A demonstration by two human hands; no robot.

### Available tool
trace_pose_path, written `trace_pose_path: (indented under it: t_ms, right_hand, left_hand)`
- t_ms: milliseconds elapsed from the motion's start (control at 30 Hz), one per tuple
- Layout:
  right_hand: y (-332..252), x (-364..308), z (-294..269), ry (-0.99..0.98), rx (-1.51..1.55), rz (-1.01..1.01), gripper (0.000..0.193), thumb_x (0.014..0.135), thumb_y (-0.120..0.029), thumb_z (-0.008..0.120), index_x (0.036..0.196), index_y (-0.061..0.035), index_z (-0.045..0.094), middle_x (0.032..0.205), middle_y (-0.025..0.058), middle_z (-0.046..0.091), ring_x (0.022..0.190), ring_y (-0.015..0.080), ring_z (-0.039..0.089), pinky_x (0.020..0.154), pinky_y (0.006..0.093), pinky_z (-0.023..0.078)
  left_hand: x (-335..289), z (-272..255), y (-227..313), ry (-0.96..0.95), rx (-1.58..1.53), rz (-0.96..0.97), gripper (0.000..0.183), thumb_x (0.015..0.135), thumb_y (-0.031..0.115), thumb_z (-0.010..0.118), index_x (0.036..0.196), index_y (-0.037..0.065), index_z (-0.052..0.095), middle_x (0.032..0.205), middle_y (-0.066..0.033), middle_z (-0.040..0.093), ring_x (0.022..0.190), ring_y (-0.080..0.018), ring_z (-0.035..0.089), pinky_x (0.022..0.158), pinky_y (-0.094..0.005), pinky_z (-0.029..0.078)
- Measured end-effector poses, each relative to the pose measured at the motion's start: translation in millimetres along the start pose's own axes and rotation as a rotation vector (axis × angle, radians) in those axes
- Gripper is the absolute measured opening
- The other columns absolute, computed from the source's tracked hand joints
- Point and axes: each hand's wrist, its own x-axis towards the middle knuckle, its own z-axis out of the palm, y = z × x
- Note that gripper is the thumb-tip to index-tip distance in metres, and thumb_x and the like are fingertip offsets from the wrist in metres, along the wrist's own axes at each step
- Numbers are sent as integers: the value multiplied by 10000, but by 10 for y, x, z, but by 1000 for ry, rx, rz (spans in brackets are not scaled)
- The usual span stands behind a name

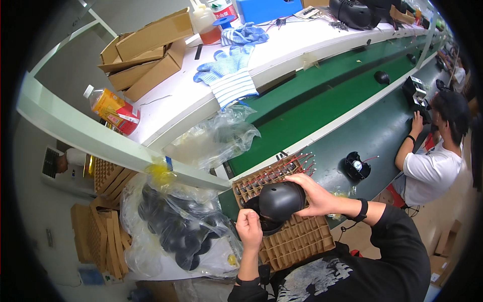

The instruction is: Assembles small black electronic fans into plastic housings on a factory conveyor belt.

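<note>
White tabletop (pixel 173 103), left to upper right of the frame: brown cardboard boxes (pixel 156 50), red-and-yellow bottle (pixel 114 108), blue-and-white striped gloves (pixel 229 73), blue bin (pixel 266 10), black rounded item (pixel 349 14). Green belt (pixel 302 108), centre to upper right: black domed piece (pixel 381 77). Dark tabletop (pixel 327 151), lower centre to right: divided brown cardboard tray (pixel 297 244), open round black housing (pixel 357 167) with red wire, black-and-silver device (pixel 416 89).

Your left hand (pixel 249 230) rises on a near-upright forearm (pixel 248 264), its fingers curled in toward the palm. Your right hand (pixel 318 197) reaches leftward, digits parted in a wide, curved grip; your right wrist (pixel 352 208) runs nearly level, the elbow (pixel 420 259) bent outward.
</note>
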Motion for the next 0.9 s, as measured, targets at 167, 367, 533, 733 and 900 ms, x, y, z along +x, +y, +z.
trace_pose_path:
  t_ms: [167, 367, 533, 733, 900]
  right_hand:
    - [58, 43, -96, -43, 73, 26, 901, 614, -132, 783, 1371, -33, 305, 1301, 185, 408, 1203, 351, 413, 1023, 427, 347]
    - [100, 40, -146, -42, 10, -30, 903, 613, -134, 788, 1368, -28, 304, 1312, 187, 402, 1214, 356, 402, 1033, 434, 335]
    - [112, 53, -119, -9, -39, -46, 908, 604, -123, 784, 1367, -26, 301, 1311, 188, 403, 1215, 362, 398, 1033, 437, 336]
    - [145, 94, -73, 24, -186, 46, 856, 558, -111, 763, 1326, -88, 386, 1213, 162, 453, 1146, 364, 436, 987, 437, 371]
    - [1164, 396, -281, 325, -618, 297, 778, 536, -153, 739, 1252, -98, 442, 1127, 179, 477, 1081, 370, 458, 936, 446, 394]
  left_hand:
    - [94, -69, -105, -62, -23, -244, 445, 995, 416, 304, 859, 38, 496, 600, 32, 386, 474, -42, 315, 427, -194, 274]
    - [30, 100, -39, -141, -344, -369, 482, 953, 460, 428, 940, 4, 583, 599, 33, 429, 454, -57, 385, 455, -200, 333]
    - [19, 15, -61, -55, -240, -262, 231, 931, 238, 557, 872, 14, 559, 614, -16, 532, 424, -63, 405, 470, -217, 373]
    - [-49, 73, -84, 164, 100, 12, 111, 873, 48, 608, 797, 25, 531, 643, 20, 503, 535, -16, 417, 500, -179, 332]
    - [-126, -21, 69, 154, 309, 200, 104, 853, 10, 618, 787, 17, 538, 649, 30, 499, 560, -9, 398, 500, -169, 309]
